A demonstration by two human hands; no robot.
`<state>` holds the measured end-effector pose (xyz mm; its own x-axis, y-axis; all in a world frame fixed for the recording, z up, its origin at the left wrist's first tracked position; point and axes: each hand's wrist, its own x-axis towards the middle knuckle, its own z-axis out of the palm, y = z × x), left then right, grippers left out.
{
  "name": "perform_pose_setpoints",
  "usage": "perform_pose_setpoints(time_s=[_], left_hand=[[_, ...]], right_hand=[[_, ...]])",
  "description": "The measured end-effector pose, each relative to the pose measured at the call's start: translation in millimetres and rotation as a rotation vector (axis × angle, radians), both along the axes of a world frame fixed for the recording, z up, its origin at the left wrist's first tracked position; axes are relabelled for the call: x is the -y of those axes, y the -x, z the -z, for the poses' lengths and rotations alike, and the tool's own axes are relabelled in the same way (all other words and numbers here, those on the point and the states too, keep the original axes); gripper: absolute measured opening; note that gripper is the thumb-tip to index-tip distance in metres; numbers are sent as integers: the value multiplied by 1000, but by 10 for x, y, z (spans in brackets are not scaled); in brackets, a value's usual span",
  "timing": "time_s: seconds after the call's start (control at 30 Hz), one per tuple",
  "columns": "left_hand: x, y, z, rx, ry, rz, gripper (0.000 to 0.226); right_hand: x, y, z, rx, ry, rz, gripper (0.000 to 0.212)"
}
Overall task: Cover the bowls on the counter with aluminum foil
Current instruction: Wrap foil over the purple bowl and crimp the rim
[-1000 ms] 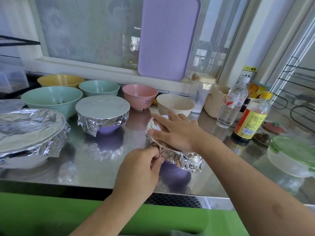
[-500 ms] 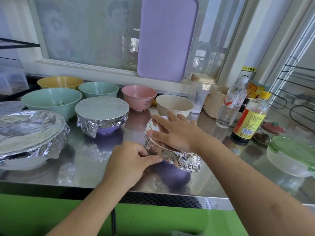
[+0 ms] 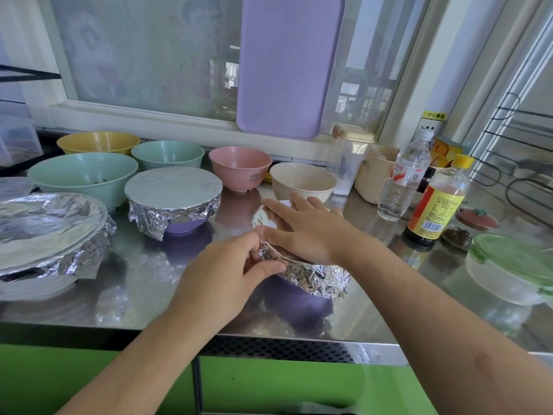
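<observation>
Near the front edge of the steel counter sits a purple bowl, tipped toward the person, its foil crumpled down around the rim. The right hand lies flat on top of the foil, fingers straight and spread, pointing left and away. The left hand pinches the foil's edge at the near-left rim, thumb and fingers curled onto the crinkled skirt.

Writing now: a yellow sticker on the wall carries Chinese characters, too small to make out fully. The water bottle has a red-and-white label, and the dark sauce bottle with the yellow cap wears a yellow-and-red label with a barcode; the print is not legible.

Left of the hands, another purple bowl stands upright, foil stretched flat across it. At far left a big dish is wrapped too. Behind them, uncovered: yellow bowl, two green bowls, pink bowl, cream bowl just beyond the right fingers. A purple cutting board leans against the window. At far right, a clear container with a green lid.
</observation>
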<state>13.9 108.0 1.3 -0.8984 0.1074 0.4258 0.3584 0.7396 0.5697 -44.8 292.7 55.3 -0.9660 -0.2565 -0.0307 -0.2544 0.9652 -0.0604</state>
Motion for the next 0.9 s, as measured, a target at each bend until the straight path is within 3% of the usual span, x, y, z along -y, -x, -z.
perform_pose_setpoints(time_s=[0.1, 0.17, 0.3, 0.37, 0.63, 0.9], left_hand=[[42, -23, -21, 13, 106, 55, 40], [61, -11, 13, 112, 34, 107, 33], [24, 62, 58, 563, -744, 225, 35], [12, 91, 70, 620, -901, 170, 45], [1, 135, 26, 668, -1061, 198, 16], [53, 130, 74, 581, -925, 202, 4]], right_hand=[[-1, 5, 0, 9, 4, 1, 82], [1, 2, -4, 6, 7, 1, 82], [0, -6, -7, 11, 17, 1, 79], [-1, -8, -3, 6, 16, 0, 80], [-13, 11, 12, -2, 18, -4, 86], [-8, 17, 12, 4, 21, 6, 84]])
